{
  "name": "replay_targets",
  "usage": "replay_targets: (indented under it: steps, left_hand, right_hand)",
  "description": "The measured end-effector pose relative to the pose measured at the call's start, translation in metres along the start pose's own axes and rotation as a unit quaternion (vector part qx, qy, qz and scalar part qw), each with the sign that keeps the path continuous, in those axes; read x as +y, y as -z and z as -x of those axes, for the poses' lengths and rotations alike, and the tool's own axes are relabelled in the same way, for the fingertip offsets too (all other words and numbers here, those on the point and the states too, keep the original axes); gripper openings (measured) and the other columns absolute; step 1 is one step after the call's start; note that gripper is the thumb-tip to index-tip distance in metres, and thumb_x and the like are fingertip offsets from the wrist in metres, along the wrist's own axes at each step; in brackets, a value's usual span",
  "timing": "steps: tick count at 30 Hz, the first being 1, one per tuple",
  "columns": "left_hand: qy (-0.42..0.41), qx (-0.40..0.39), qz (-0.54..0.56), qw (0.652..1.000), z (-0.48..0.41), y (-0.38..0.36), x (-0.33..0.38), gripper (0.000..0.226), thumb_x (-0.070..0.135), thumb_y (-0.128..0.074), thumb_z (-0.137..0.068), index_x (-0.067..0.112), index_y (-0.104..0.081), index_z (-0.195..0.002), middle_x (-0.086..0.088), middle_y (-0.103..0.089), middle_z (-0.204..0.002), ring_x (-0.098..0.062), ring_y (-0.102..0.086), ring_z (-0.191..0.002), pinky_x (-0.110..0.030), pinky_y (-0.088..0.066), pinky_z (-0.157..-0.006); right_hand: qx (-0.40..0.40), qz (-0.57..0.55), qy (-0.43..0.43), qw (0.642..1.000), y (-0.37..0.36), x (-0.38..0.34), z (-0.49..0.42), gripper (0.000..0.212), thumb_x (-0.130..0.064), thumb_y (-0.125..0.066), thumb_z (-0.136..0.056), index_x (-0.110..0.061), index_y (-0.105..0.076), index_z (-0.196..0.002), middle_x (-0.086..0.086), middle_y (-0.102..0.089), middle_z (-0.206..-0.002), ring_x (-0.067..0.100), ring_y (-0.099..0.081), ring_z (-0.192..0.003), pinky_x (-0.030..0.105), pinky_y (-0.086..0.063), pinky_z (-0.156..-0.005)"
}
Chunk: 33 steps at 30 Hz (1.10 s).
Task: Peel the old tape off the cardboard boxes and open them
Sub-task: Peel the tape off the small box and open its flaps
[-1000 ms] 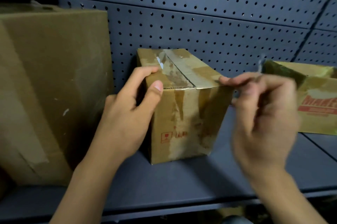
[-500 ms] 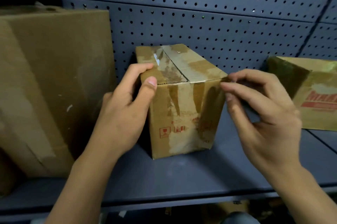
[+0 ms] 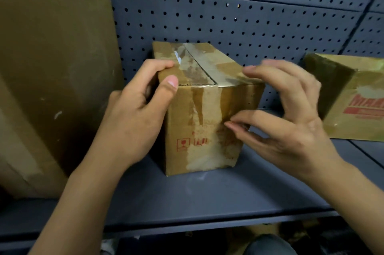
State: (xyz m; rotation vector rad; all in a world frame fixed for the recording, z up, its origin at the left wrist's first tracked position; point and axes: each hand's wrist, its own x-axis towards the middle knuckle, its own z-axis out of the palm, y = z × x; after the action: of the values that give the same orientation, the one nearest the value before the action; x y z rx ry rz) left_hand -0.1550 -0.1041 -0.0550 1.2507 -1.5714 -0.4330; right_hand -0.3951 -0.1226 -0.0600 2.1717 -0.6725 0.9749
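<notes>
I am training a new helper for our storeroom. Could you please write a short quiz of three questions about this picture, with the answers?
1. True or false: the left hand grips the top left corner of the small box.
2. The top flaps of the small box are: A) standing open; B) lying closed, with old tape on them; C) torn off.
3. Fill in: ___ cardboard boxes are in view on the shelf.
Key: 1 true; 2 B; 3 three.
</notes>
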Motion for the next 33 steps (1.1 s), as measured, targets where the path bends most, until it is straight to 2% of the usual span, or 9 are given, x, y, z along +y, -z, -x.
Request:
replay_targets:
  steps: [3,8,10,13,17,24,27,33]
  left_hand:
    - [0.001,0.007,0.004,1.0,-0.001,-0.001,-0.001,0.024,0.055,-0.037,-0.096,0.053,-0.054,-0.113,0.024,-0.06,-0.092,0.004,-0.058,-0.082,-0.038,-0.054,-0.07]
    - [-0.012,0.01,-0.007,1.0,-0.001,-0.003,-0.004,0.021,0.048,-0.04,-0.101,0.05,-0.055,-0.115,0.022,-0.061,-0.083,0.004,-0.058,-0.076,-0.023,-0.046,-0.06]
    - [-0.013,0.007,-0.008,1.0,-0.002,-0.003,-0.005,0.021,0.047,-0.039,-0.102,0.049,-0.055,-0.115,0.021,-0.06,-0.082,0.003,-0.058,-0.075,-0.016,-0.045,-0.056]
    - [-0.016,0.007,-0.002,1.0,-0.001,-0.003,-0.005,0.026,0.053,-0.037,-0.097,0.05,-0.055,-0.115,0.017,-0.061,-0.089,0.001,-0.059,-0.077,-0.017,-0.047,-0.057]
    - [-0.013,0.001,0.006,1.0,-0.001,-0.002,-0.005,0.033,0.059,-0.035,-0.091,0.053,-0.054,-0.117,0.018,-0.06,-0.092,0.001,-0.059,-0.083,-0.022,-0.049,-0.057]
    - [-0.018,-0.009,0.013,1.0,0.0,-0.003,-0.005,0.026,0.055,-0.038,-0.098,0.053,-0.054,-0.117,0.029,-0.062,-0.083,0.007,-0.059,-0.078,-0.004,-0.039,-0.056]
    - [-0.016,-0.011,0.015,1.0,0.002,-0.004,-0.003,0.024,0.055,-0.038,-0.099,0.052,-0.055,-0.117,0.022,-0.063,-0.076,0.003,-0.06,-0.071,-0.005,-0.039,-0.056]
    - [-0.016,-0.009,0.017,1.0,0.004,-0.002,-0.001,0.043,0.067,-0.028,-0.081,0.057,-0.052,-0.115,0.007,-0.066,-0.078,-0.008,-0.063,-0.071,-0.012,-0.046,-0.059]
  right_hand:
    - [-0.055,-0.029,0.049,0.997,0.001,0.006,-0.009,0.025,-0.02,-0.068,-0.095,-0.004,-0.073,-0.077,0.024,-0.052,-0.138,0.042,-0.044,-0.136,0.058,-0.038,-0.104]
    - [-0.093,-0.016,0.064,0.993,0.0,0.003,-0.015,0.036,-0.02,-0.062,-0.097,0.001,-0.064,-0.069,0.031,-0.054,-0.133,0.044,-0.056,-0.123,0.053,-0.044,-0.104]
    - [-0.089,0.001,0.059,0.994,0.001,-0.001,-0.017,0.034,-0.019,-0.063,-0.095,0.001,-0.062,-0.067,0.031,-0.056,-0.13,0.045,-0.059,-0.117,0.053,-0.046,-0.102]
    - [-0.085,0.013,0.051,0.995,0.004,-0.003,-0.021,0.031,-0.017,-0.065,-0.092,-0.001,-0.061,-0.066,0.028,-0.06,-0.125,0.043,-0.062,-0.108,0.048,-0.05,-0.094]
    - [-0.083,0.007,0.046,0.995,0.005,-0.004,-0.02,0.032,-0.017,-0.063,-0.094,-0.002,-0.061,-0.065,0.027,-0.059,-0.126,0.041,-0.061,-0.115,0.046,-0.051,-0.095]
    - [-0.063,0.013,0.038,0.997,0.003,-0.006,-0.019,0.032,-0.014,-0.062,-0.093,-0.001,-0.059,-0.064,0.027,-0.06,-0.123,0.038,-0.059,-0.117,0.04,-0.048,-0.096]
    - [-0.055,0.017,0.042,0.997,0.0,-0.005,-0.017,0.032,-0.011,-0.062,-0.093,0.0,-0.057,-0.064,0.028,-0.06,-0.122,0.039,-0.058,-0.119,0.043,-0.048,-0.098]
    - [-0.034,0.002,0.038,0.999,-0.002,-0.006,-0.016,0.027,-0.005,-0.065,-0.088,-0.002,-0.055,-0.064,0.027,-0.063,-0.118,0.037,-0.06,-0.119,0.045,-0.049,-0.098]
